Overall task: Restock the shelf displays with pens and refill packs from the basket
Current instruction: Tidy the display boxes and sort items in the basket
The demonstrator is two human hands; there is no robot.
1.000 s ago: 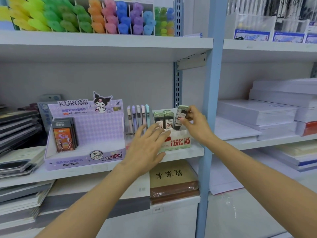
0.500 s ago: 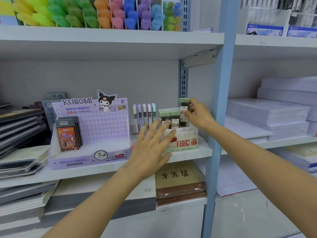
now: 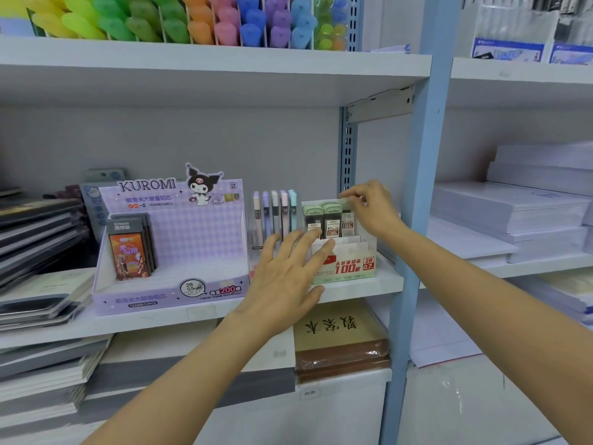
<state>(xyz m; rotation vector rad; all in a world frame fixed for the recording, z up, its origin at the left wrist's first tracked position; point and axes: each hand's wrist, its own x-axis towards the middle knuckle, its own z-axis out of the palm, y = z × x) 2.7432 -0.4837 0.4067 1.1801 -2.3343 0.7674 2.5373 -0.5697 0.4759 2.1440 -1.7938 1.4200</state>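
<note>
White paper reams point(image 3: 507, 213) stacked right, dark notebooks point(image 3: 38, 226) left, brown wrapped pack point(image 3: 340, 354) (calligraphy label) below

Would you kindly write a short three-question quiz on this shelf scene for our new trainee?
1. True or false: the right hand pinches a refill pack at the refill box.
2. The left hand is: A) open, fingers spread; B) gripping a pen; C) out of view.
3. Fill in: the name printed on the purple box is ____.

Key: 1 true; 2 A; 3 KUROMI.
</note>
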